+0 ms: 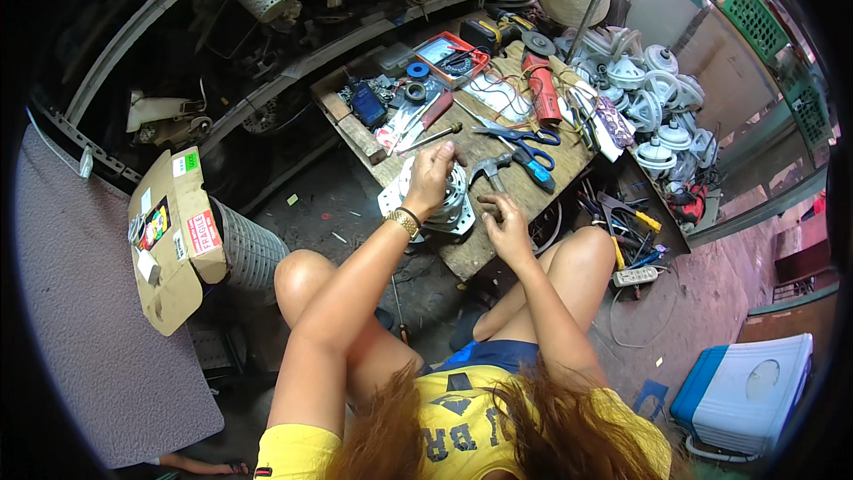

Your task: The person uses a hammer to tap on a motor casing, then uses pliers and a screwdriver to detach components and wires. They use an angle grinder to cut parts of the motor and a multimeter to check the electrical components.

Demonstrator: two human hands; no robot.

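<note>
At near-left corner of the wooden surface: round metal part, pale, with a flat plate flaring out at its base, sitting in front of the person's knees.

Left grip: laid over the top of the round metal part, fingers bent, wrist carrying a gold-coloured watch. Undersides of the fingers hidden; cannot tell whether they are closed on the part or only resting there.

Right grip: just right of the part, fingers half curled, near the lower end of a hammer. Contact with the handle not clear; whether closed or open cannot be told.

Hammer lies on the surface, head pointing away from the person. Just beyond it, blue-handled scissors; right of it, a blue-and-black hand tool.

Farther back on the surface: red angle grinder, red-rimmed tray, blue tape roll, dark blue box. A red-handled tool lies left of the scissors.

Right of the surface: heap of white plastic parts; lower down, yellow-handled pliers and a white power strip.

Left, well apart: open cardboard box against a grey ribbed basket.
</note>
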